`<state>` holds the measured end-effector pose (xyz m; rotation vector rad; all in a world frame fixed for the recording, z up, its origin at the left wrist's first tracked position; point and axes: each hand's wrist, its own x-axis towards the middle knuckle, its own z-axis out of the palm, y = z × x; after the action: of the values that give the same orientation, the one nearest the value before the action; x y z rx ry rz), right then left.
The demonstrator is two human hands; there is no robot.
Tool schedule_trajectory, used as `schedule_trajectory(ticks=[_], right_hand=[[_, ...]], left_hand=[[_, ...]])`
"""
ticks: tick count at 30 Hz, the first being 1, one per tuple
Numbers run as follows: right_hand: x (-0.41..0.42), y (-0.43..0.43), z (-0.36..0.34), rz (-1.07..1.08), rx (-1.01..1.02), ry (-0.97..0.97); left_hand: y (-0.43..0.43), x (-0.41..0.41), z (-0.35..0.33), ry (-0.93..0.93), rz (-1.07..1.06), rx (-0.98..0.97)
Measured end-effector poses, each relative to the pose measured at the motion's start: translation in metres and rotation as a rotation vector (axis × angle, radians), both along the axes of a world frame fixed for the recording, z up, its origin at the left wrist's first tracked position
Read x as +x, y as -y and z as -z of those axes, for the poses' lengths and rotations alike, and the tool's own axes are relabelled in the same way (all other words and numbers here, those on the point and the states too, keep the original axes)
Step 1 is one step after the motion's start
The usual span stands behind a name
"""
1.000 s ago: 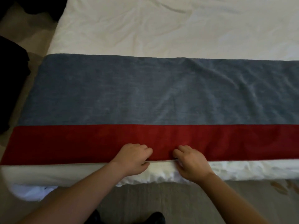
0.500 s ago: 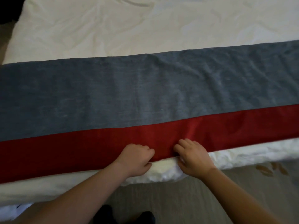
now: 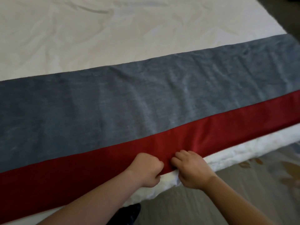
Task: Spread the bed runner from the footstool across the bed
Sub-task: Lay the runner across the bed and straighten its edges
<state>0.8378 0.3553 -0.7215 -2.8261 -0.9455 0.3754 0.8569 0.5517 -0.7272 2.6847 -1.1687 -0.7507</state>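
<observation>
Bed runner [image 3: 113, 103] is laid flat across the bed [image 3: 113, 38], crossing the view from left edge to right. It is slanted in the view, so its right end lies farther off. Two strips are noted: a wide grey-blue band [image 3: 81, 114] on the far side and a narrower red band [image 3: 219, 130] along the near side. Faint creases are seen in the grey-blue band right of centre. Rumpled white bedding is exposed beyond the runner's far edge, and again as a thin strip between the red band and the bed's near edge.

Left hand [image 3: 146, 169]: fingers are curled into a fist, and the near hem of the red band is pinched between thumb and fingers.

Right hand [image 3: 191, 169]: held just beside the left, apart from it. Its fingers are bent over the top of the red band at the same hem. The thumb appears to be set under the edge, so the cloth is gripped.

Both forearms are bare and are stretched in from the near side.

Floor [image 3: 186, 208], grey-brown, is seen below the bed's near edge. A leaf-like pattern [image 3: 259, 166] is made out on it at the right. A dark shoe [image 3: 131, 211] is partly shown between the forearms.
</observation>
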Motion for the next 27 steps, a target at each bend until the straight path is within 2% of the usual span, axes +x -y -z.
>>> schedule_trajectory(ticks=[5,10,13,18,23,27], right_hand=[[0.015,0.055,-0.004,0.197,-0.009,0.023],[0.031,0.113,-0.004,0.137,-0.138,0.060],[0.039,0.135,-0.001,0.014,-0.154,0.094],[0.056,0.173,0.001,-0.046,-0.128,0.122],[0.053,0.196,0.006,-0.121,-0.051,0.066],[0.056,0.223,0.007,-0.087,0.015,0.043]], left_hand=[[0.042,0.011,0.001,0.039,-0.046,-0.103],[0.107,0.013,0.002,0.105,-0.148,-0.147],[0.142,0.015,-0.002,0.155,-0.230,-0.155],[0.183,0.015,0.002,0.205,-0.236,-0.063],[0.197,0.004,0.006,0.203,-0.306,-0.038],[0.211,0.003,0.001,0.223,-0.395,-0.061]])
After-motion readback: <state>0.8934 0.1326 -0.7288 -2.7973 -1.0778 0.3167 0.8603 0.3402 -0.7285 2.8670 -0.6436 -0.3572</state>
